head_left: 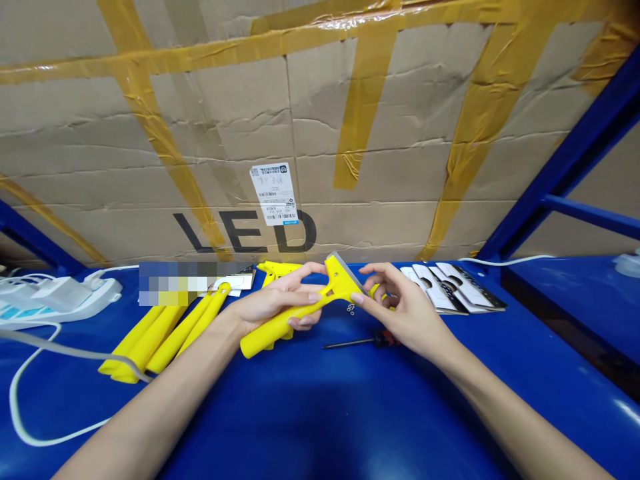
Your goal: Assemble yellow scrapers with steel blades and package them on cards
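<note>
My left hand (280, 300) is closed around the neck of a yellow scraper (280, 327), its handle pointing down to the left. The scraper's wide head is turned up to the right and has a thin greyish blade or strip along its edge. My right hand (400, 300) has its thumb against the lower corner of that head, with the other fingers curled beside the edge. Below it lies a screwdriver (355, 343) with a dark shaft, partly hidden by my right hand. A few tiny metal pieces (351, 309) lie just under the scraper head.
More yellow scrapers (190, 327) lie at the left, and others sit behind my left hand. Black-and-white card packages (450, 290) lie at the right. A power strip (65, 297) with white cables rests at far left. Behind the blue table (320, 413) stands a large taped cardboard box (225, 147).
</note>
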The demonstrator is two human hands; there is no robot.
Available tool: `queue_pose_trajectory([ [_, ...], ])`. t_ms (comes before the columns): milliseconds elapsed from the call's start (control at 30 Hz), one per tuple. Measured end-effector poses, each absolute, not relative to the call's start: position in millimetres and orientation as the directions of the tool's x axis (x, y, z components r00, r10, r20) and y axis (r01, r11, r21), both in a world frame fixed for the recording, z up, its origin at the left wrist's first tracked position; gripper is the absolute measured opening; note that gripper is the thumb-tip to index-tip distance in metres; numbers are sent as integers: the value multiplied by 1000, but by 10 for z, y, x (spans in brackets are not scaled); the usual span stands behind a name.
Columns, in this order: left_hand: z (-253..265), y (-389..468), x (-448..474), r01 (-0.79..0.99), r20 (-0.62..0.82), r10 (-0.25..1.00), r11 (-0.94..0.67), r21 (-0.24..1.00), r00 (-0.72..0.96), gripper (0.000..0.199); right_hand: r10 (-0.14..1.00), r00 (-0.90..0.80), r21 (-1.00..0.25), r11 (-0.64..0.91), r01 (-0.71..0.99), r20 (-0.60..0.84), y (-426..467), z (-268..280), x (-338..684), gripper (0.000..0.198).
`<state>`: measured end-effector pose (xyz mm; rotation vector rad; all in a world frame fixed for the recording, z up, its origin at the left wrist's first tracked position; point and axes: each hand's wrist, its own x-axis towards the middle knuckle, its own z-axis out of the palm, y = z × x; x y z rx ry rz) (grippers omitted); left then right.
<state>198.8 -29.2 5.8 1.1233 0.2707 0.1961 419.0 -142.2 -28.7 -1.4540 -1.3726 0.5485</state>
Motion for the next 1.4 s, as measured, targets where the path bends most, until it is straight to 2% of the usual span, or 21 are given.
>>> queue_pose_trajectory([
  [100, 46, -244, 2003, -23, -150, 356, 437, 899, 922, 39, 887, 324, -851, 130, 509, 329, -1425, -288, 4237, 32],
  [200, 42, -199, 2004, -31, -181, 416, 454, 890, 891, 38, 925, 129, -640, 141, 755, 356, -1449, -289, 4280, 12],
  [300, 45, -175, 1999, -35, -205, 446, 472, 881, 871, 40, 951, -72, -420, 199, 885, 300, -1467, -314, 4270, 19],
  [467, 35, -155, 1991, -18, -215, 449, 460, 888, 867, 39, 957, -89, -306, 175, 936, 276, -1464, -365, 4222, 31],
  [700, 1, -127, 1973, -32, -184, 426, 452, 892, 886, 38, 964, -65, -294, 142, 945, 257, -1469, -360, 4217, 26],
  [867, 0, -127, 1968, -34, -171, 417, 441, 897, 893, 39, 977, -74, -354, 142, 925, 199, -1458, -354, 4236, 27],
  [1100, -2, -150, 1979, -41, -166, 418, 443, 896, 893, 40, 995, 32, -434, 10, 901, 89, -1432, -349, 4231, 24],
  [1400, 36, -196, 2007, -17, -188, 418, 441, 897, 889, 40, 996, 57, -519, -14, 855, 67, -1450, -307, 4210, 25],
])
